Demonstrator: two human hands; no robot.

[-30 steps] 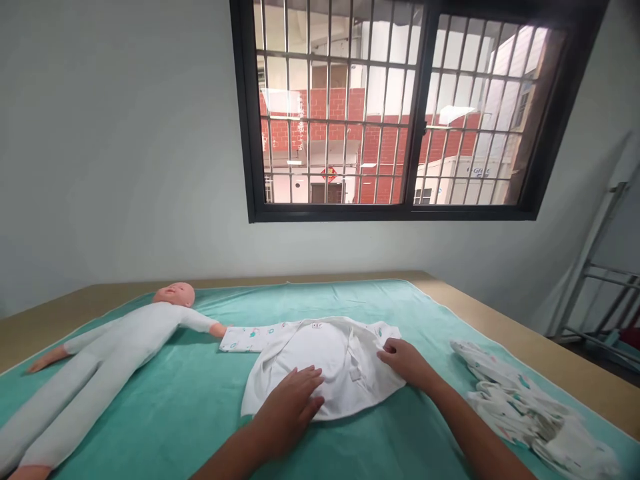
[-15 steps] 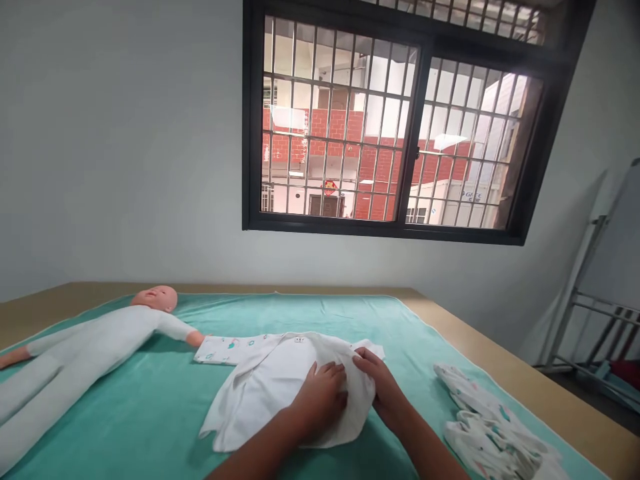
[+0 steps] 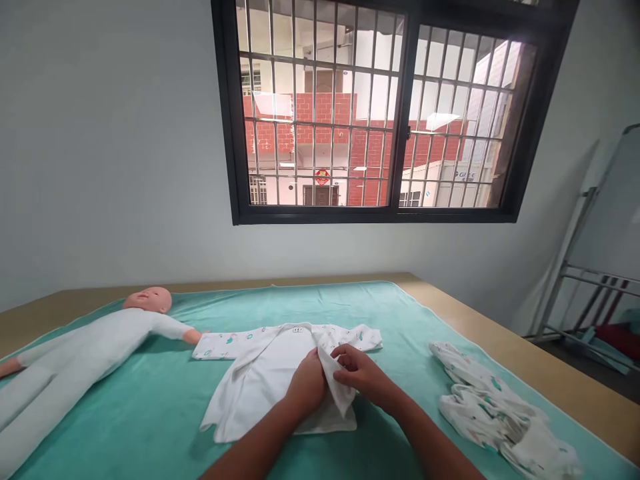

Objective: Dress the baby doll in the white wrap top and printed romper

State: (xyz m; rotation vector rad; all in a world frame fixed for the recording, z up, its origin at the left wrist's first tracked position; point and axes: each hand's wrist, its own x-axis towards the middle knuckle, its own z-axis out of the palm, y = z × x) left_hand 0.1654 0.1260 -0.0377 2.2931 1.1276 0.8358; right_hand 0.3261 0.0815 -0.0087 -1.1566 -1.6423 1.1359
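The doll (image 3: 90, 340) lies face-up near the left edge of the desk (image 3: 450, 310), one hand just beside a sleeve of the baby garment (image 3: 250, 393). The garment is spread mid-desk on the teal cloth (image 3: 165, 427). Left hand (image 3: 307, 387): fingers extended, pressed flat on the garment, gripping nothing. Right hand (image 3: 360, 373): fingers pinched on a lifted front flap. The clothing pile (image 3: 490, 407) lies near the right edge.

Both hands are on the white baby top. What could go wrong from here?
1. The right hand pinches only a thin flap of the baby top; it may slip out.
2. The left hand presses beside that flap, so pulling could bunch the cloth under it.
3. The sleeve ends right beside a hand of the doll; dragging the top might nudge it.
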